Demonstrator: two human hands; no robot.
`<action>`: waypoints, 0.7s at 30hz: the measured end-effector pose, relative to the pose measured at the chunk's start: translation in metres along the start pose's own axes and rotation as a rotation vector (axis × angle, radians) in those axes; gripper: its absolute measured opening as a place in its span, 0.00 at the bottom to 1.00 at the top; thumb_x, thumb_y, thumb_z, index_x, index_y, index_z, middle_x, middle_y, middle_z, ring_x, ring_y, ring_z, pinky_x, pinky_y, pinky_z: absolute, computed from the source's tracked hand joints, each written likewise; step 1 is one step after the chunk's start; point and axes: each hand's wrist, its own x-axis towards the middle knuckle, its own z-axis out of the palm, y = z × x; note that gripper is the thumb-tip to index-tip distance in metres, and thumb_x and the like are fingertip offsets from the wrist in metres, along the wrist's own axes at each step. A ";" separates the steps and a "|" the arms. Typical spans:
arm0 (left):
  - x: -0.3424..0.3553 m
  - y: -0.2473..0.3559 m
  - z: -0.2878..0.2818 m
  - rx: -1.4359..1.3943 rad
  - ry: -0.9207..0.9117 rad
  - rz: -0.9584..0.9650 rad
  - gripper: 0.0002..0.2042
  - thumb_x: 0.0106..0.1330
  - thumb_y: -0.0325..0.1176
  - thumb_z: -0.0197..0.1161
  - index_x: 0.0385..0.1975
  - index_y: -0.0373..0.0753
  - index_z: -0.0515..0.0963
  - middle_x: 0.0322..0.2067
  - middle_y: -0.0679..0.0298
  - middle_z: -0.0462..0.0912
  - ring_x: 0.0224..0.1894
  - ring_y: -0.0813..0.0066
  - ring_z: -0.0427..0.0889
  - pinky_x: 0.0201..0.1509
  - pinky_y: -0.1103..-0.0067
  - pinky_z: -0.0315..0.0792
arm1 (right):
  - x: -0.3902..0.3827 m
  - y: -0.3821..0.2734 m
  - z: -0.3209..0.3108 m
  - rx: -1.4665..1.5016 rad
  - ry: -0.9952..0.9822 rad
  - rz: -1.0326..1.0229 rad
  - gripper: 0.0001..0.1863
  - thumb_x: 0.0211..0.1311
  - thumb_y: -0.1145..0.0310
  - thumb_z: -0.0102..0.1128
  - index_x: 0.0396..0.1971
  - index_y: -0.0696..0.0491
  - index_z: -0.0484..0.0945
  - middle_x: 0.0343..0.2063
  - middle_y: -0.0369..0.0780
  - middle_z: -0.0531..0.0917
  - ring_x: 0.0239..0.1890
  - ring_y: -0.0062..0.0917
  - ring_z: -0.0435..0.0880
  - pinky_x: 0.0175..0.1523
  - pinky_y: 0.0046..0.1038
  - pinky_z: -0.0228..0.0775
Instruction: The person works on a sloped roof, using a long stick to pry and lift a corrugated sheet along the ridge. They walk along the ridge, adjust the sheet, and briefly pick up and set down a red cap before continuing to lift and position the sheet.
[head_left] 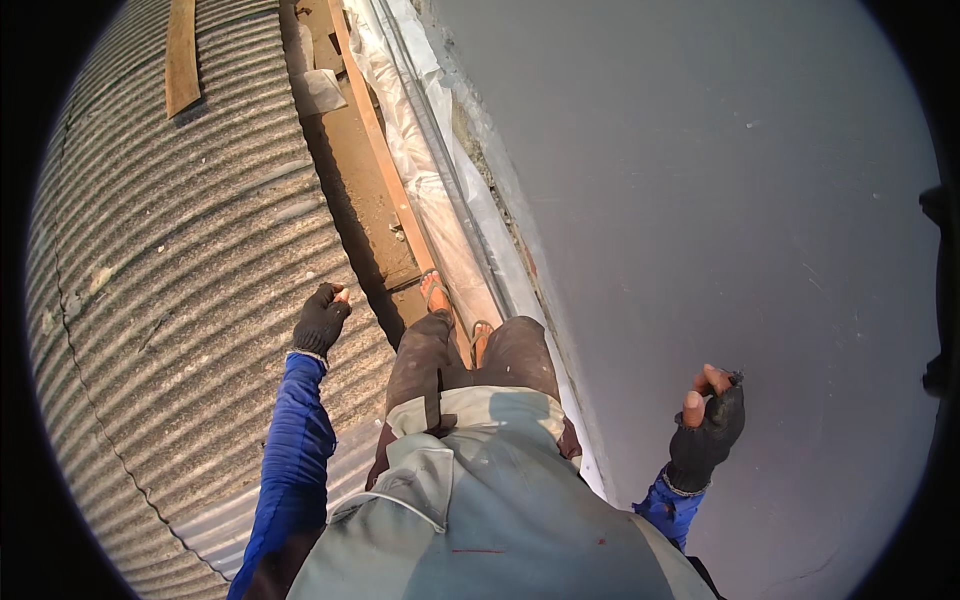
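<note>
My left hand (pixel 322 320), in a dark fingerless glove, hangs in the air over the corrugated roof sheets (pixel 200 250). Its fingers are curled in, and nothing shows in them. On the other side, my right hand (pixel 708 425), gloved the same way, is raised in front of the smooth grey wall (pixel 720 200). The thumb stands apart from the loosely bent fingers, and no object shows between them. Whether that hand touches the wall I cannot tell. My sandalled feet (pixel 436 292) stand on a narrow strip between roof and wall, one ahead of the other.
A wooden beam (pixel 385 150) runs along the strip, beside crumpled plastic sheeting (pixel 410 150) at the wall's foot. A recessed brown ledge (pixel 350 170) lies between the beam and the roof's ragged edge. Far left, a loose plank (pixel 182 60) rests on the roof.
</note>
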 end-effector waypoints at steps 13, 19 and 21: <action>0.068 -0.062 0.123 -0.219 -0.061 -0.114 0.16 0.66 0.33 0.61 0.51 0.34 0.77 0.40 0.53 0.84 0.41 0.69 0.83 0.47 0.74 0.75 | 0.053 0.077 0.330 0.155 -0.846 0.402 0.13 0.60 0.63 0.64 0.39 0.56 0.81 0.31 0.45 0.84 0.34 0.35 0.84 0.41 0.31 0.75; 0.113 -0.109 0.239 -0.358 -0.120 -0.350 0.16 0.71 0.38 0.59 0.51 0.32 0.76 0.33 0.62 0.81 0.34 0.78 0.79 0.39 0.79 0.73 | -0.035 0.239 0.542 0.192 -1.191 0.541 0.10 0.64 0.61 0.56 0.32 0.53 0.78 0.22 0.35 0.78 0.26 0.19 0.77 0.34 0.27 0.69; 0.131 -0.123 0.277 -0.382 -0.144 -0.431 0.17 0.72 0.39 0.58 0.51 0.31 0.75 0.33 0.63 0.81 0.32 0.79 0.78 0.38 0.78 0.74 | -0.081 0.279 0.604 0.115 -1.243 0.676 0.10 0.62 0.62 0.56 0.32 0.53 0.78 0.23 0.37 0.80 0.27 0.23 0.79 0.35 0.30 0.70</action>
